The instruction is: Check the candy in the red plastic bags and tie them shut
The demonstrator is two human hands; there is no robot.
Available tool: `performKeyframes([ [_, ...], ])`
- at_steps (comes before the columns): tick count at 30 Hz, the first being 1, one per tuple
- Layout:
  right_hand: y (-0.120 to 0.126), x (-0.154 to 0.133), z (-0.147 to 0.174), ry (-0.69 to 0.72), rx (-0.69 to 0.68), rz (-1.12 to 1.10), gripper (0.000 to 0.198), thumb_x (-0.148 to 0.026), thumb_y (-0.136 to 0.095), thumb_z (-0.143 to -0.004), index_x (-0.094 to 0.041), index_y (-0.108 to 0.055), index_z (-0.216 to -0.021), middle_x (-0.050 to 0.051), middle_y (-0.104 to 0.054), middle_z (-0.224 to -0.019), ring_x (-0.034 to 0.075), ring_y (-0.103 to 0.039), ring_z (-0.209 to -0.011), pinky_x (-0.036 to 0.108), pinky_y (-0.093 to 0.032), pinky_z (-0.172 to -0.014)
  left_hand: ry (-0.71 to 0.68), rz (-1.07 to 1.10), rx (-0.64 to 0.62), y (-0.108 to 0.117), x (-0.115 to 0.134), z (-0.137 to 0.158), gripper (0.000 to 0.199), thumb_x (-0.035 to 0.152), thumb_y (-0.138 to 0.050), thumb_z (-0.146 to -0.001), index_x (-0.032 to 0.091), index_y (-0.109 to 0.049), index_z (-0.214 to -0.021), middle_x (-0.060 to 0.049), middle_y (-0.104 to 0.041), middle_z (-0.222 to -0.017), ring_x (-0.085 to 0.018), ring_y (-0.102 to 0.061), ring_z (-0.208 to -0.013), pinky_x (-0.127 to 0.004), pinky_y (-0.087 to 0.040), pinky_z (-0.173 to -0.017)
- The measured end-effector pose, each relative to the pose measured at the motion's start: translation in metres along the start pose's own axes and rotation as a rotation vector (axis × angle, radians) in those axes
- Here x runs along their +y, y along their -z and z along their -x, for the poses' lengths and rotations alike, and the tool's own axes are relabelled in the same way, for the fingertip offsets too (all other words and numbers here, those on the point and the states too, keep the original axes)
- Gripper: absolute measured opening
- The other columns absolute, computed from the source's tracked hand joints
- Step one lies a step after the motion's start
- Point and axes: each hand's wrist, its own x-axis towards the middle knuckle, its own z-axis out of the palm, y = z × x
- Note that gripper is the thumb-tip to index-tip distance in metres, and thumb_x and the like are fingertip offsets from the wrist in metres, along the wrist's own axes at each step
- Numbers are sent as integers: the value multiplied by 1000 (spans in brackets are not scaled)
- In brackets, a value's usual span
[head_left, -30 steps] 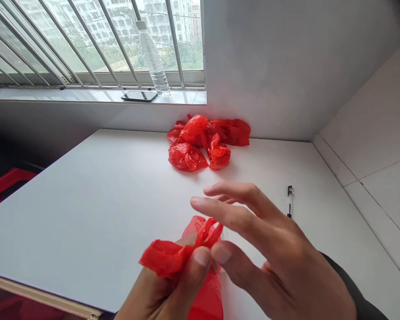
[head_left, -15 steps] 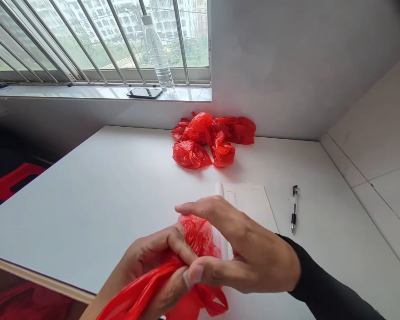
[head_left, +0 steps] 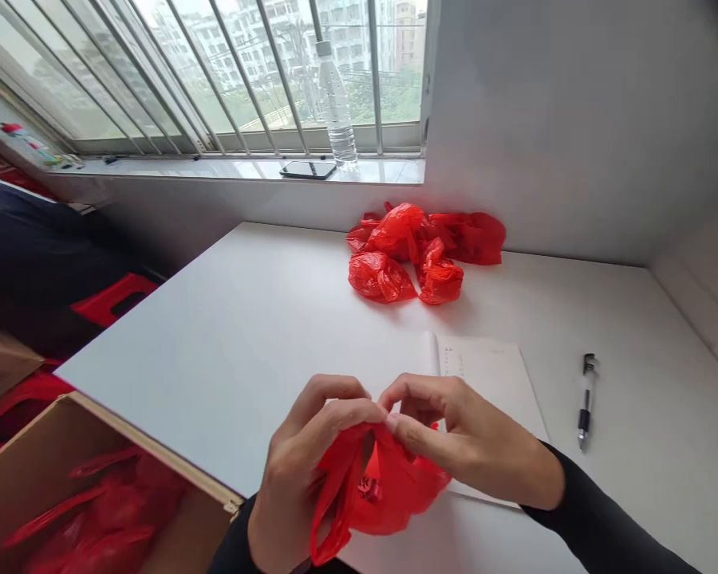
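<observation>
A red plastic bag (head_left: pixel 395 498) hangs from both hands above the near edge of the white table. My left hand (head_left: pixel 314 454) pinches its top from the left, thumb and fingers pressed together. From the other side my right hand (head_left: pixel 455 430) pinches the same top edge, its fingertips meeting the left ones. A loop of the bag droops below my left hand, and dark print shows on the film. What the bag contains, if anything, I cannot make out. Behind my right hand lies an open notebook (head_left: pixel 496 375).
Several crumpled red bags (head_left: pixel 395 239) are heaped against the wall. A pen (head_left: pixel 585 402) lies on the right of the table (head_left: pixel 215 319). A cardboard box (head_left: pixel 29 446) with red bags stands lower left. On the sill are a water bottle (head_left: pixel 338 112) and a phone (head_left: pixel 308 170).
My view has swung left, bringing the box into sight. My right hand, spread over the bag before, now pinches its top beside my left hand. The bag now hangs below both hands.
</observation>
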Motion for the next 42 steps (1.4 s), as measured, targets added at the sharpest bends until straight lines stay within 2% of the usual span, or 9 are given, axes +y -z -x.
performKeyframes([
  [5, -5, 9, 4, 16, 205, 79, 23, -46, -49, -103, -25, -59, -107, 5, -65, -110, 18, -66, -92, 26, -57, -72, -51, 105, -111, 2, -3, 7, 41, 24, -57, -99, 21, -59, -139, -12, -61, -118, -20, -64, -107, -32, -55, -93],
  [11, -9, 22, 9, -16, 346, 268, 29, -56, -52, -99, -28, -59, -106, 5, -67, -101, 22, -67, -86, 26, -49, -53, 70, -8, 95, -1, -17, 28, 43, 35, -39, -107, 26, -55, -145, -12, -58, -137, -25, -55, -129, -42, -52, -105],
  [19, 24, 61, -19, -145, 446, 256, 27, -51, -55, -98, -26, -60, -104, 3, -67, -90, 23, -65, -89, 35, -49, -76, 360, -150, 198, 22, -53, 76, 37, 31, -43, -105, 28, -63, -136, -9, -65, -131, -25, -56, -128, -46, -46, -109],
  [27, 10, 36, -23, -41, 414, 65, 25, -46, -59, -99, -21, -61, -104, 3, -64, -98, 17, -63, -85, 32, -52, -79, 406, -41, 275, 26, -57, 71, 38, 40, -39, -106, 22, -53, -75, -3, -54, -78, -18, -53, -72, -32, -42, -64],
  [34, 23, 33, -17, -23, 422, 40, 29, -47, -69, -92, -19, -64, -92, 3, -65, -88, 17, -61, -80, 32, -52, -76, 470, -249, 335, 44, -49, 62, 34, 41, -46, -103, 24, -56, -76, -1, -53, -72, -18, -47, -65, -32, -38, -62],
  [36, 19, 30, -18, 3, 394, 29, 26, -46, -66, -95, -20, -64, -93, 3, -65, -91, 17, -62, -81, 32, -54, -77, 358, -298, 290, 46, -42, 56, 21, 36, -49, -102, 26, -65, -110, -5, -65, -104, -22, -59, -95, -33, -46, -82],
  [38, 12, 24, -16, 23, 356, 31, 22, -42, -63, -97, -21, -64, -94, 3, -65, -93, 16, -62, -81, 31, -55, -76, 187, -372, 131, 39, -34, 48, 48, 31, -57, -97, 29, -49, -145, -7, -57, -139, -27, -51, -129, -39, -41, -106],
  [40, 6, 17, -12, 41, 327, 45, 17, -38, -62, -98, -22, -65, -96, 3, -65, -96, 16, -65, -85, 31, -57, -80, 118, -382, -75, 26, -29, 39, 64, 28, -67, -90, 30, -44, -151, -7, -57, -143, -30, -47, -134, -46, -35, -115],
  [42, 3, 15, -5, 43, 331, 68, 17, -39, -62, -97, -24, -66, -104, 4, -67, -103, 19, -67, -93, 33, -58, -86, 198, -307, -159, 18, -29, 32, 42, 25, -69, -86, 29, -65, -127, -6, -70, -118, -29, -58, -115, -49, -41, -109],
])
